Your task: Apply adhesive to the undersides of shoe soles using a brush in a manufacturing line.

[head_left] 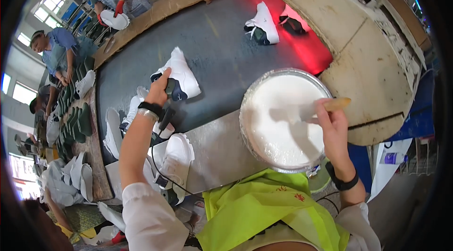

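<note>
My left hand (159, 89) is closed around a white shoe upper (185, 75) with a dark green and navy heel, held above the dark conveyor belt (212, 38). Between the fingers of my right hand (335, 128) is the wooden handle of a brush (340, 104). Its blurred head hangs over a round metal bowl (243, 133) of white liquid (283, 145); I cannot tell whether the bristles touch the surface. Close to my left forearm, a white sneaker (177, 159) rests at the belt's metal edge (214, 156), with more white shoes behind it.
Farther down the belt lie a white shoe (266, 23) and a dark one (293, 25) under red light, beside a pale machine housing (368, 57). Green soles (84, 119) line a ledge at left. Co-workers handle shoe parts beyond it. A black cable (163, 173) runs below my left wrist.
</note>
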